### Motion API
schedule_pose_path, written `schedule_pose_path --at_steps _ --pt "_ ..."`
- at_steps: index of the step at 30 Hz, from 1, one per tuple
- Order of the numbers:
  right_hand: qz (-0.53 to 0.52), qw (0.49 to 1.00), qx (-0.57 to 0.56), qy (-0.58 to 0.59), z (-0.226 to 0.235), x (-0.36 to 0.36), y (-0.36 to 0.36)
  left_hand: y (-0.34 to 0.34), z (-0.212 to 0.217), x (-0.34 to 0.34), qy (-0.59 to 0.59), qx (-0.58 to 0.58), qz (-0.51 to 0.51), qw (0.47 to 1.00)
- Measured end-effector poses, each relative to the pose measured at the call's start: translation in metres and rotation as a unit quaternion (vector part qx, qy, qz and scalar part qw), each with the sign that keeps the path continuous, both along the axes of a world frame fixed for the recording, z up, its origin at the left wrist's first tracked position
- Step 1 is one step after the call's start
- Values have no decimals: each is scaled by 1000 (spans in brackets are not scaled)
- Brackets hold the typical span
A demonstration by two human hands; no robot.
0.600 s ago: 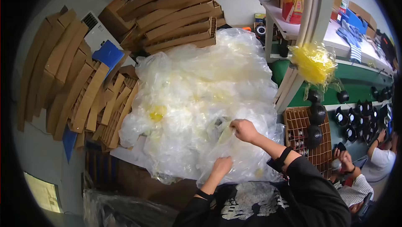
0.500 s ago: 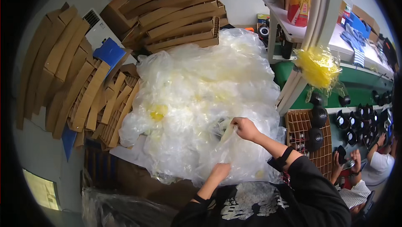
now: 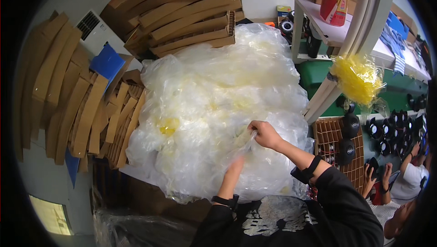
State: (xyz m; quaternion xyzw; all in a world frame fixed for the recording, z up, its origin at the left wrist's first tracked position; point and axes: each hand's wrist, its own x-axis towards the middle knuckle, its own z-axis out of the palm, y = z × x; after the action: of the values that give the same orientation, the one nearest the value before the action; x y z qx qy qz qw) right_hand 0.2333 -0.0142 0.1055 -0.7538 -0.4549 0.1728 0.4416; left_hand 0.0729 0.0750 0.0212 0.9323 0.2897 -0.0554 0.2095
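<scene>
A big heap of clear plastic bags [image 3: 200, 87] with yellowish patches fills the middle in front of me. My right hand [image 3: 265, 134] is closed, its fingertips pinching a gathered edge of a clear plastic bag [image 3: 248, 147] above the near part of the heap. Below and to the left of it, my left hand [image 3: 236, 165] is by the same bag. Motion smears its fingers, so their grip cannot be made out. The bag stretches down from the right hand and merges with the film underneath.
Stacked cardboard divider trays [image 3: 191, 19] stand behind the heap, more cardboard [image 3: 86, 110] at the left. A post with a yellow plastic bundle [image 3: 357, 79] rises at right. Beyond are a divided crate [image 3: 330, 137] with black round parts and other people's hands [image 3: 387, 176].
My left hand has moved up toward the right hand. The bag's opening, spread before, is now drawn together under my right hand. The view has shifted slightly.
</scene>
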Motion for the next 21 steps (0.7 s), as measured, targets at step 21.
schedule_pose_path --at_steps 21 --pt "333 921 -78 187 -30 -4 -72 36 9 36 -99 -150 -157 971"
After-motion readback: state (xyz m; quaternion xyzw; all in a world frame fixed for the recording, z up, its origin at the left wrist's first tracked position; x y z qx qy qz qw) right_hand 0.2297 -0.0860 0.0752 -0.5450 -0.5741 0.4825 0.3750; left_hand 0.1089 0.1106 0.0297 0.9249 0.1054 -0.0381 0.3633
